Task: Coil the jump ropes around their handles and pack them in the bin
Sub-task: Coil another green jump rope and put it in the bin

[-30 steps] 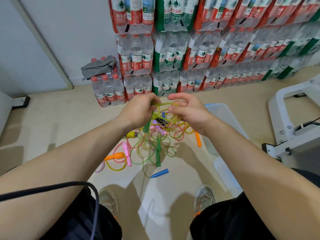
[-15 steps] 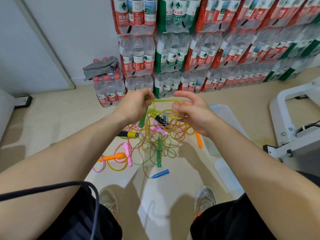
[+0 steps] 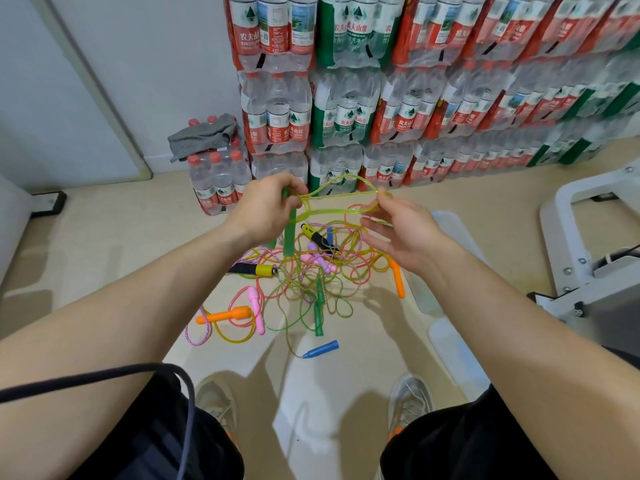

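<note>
- My left hand point(image 3: 266, 211) is fisted round a green handle point(image 3: 289, 233). The handle hangs nearly upright, with its lower end pointing down at the floor point(image 3: 104, 258).
- My right hand point(image 3: 401, 233) pinches the yellow-green rope point(image 3: 341, 212) between thumb and forefinger, and its other fingers are spread loose.
- The next turn hangs on one relation, as I judge it. The rope leaves the handle sideways towards the right hand, crossing the handle's long axis at close to a right angle, and is drawn into a flat loop between the two hands. I would have the right hand carry the rope round while the left only steadies the handle.
- Below the loop, the rope drops into the tangle point(image 3: 304, 282) on the floor directly under both hands, so the slack may snag.
- Counted on the floor: two orange handles point(image 3: 225, 315), two yellow-and-black handles point(image 3: 258, 270), two pink handles point(image 3: 257, 308) and two blue handles point(image 3: 322, 349), one of them half buried.
- There is also a second green handle point(image 3: 318, 317). I cannot tell whether it is one piece or two lying end to end.
- The clear bin point(image 3: 457, 230) lies on the right, just beyond the right wrist and nearer that hand. I cannot tell what is inside it.
</note>
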### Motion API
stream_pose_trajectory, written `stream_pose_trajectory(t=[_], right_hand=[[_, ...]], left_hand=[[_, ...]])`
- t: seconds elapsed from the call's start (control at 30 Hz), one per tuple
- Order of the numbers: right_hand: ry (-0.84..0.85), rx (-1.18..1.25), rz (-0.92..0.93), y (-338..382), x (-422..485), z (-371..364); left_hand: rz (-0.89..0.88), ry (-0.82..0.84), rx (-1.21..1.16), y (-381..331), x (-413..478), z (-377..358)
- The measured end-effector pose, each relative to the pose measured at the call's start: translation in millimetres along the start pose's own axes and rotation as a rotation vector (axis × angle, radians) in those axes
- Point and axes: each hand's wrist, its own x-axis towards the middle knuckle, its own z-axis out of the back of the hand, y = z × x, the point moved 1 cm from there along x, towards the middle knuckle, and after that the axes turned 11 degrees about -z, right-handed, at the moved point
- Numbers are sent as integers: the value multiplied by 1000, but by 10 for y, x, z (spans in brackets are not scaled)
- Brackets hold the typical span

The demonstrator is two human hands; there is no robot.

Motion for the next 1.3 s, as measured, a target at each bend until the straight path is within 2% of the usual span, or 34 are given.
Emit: stream_pose_trajectory(t=[0.1,0.17,0.23,0.33,0.4,0.53,0.6,0.67,0.77,0.9,0.97,1.03,1.17,1.23,1.3], right_hand=[[164,250,-9,41,-44,-36],[231,270,-12,57,-77,-69],[233,220,-17,48,-106,-84],[150,182,-13,32,-96,-67],[71,57,22,51,-91,-34],[-270,-725,368,138,-105,73],[-350,-939,441,117,-124,71],[-360,-903,415,100,-105,74],[-283,-808,309,73,-36,86],[-348,-1047,142,-13,28,124],[-333,-1096,142,-61,2,64],[-281,-1052,298,-76,-72,-48],[-199,-976,756,-132,-239,-276],[-187,-1043,834,-158,-296,-358],[-157,-1106,820,-188,-301,-374]], left_hand=[[-12,4,-25,-30,-11,-42],[-15,4,-37,-39,-15,-57],[-12,-3,-38,-36,-10,-53],[10,-6,-8,-10,-4,-31],[26,-8,10,29,3,-3],[57,-19,59,128,30,71],[60,-20,57,142,34,86],[63,-17,59,134,31,76],[72,-6,34,127,27,61],[25,-1,-43,28,25,54],[-4,2,-55,-45,15,31],[-34,12,-60,-105,3,0],[-78,29,-92,-177,-4,-51],[-98,35,-85,-194,-8,-63],[-117,47,-70,-202,-20,-73]])
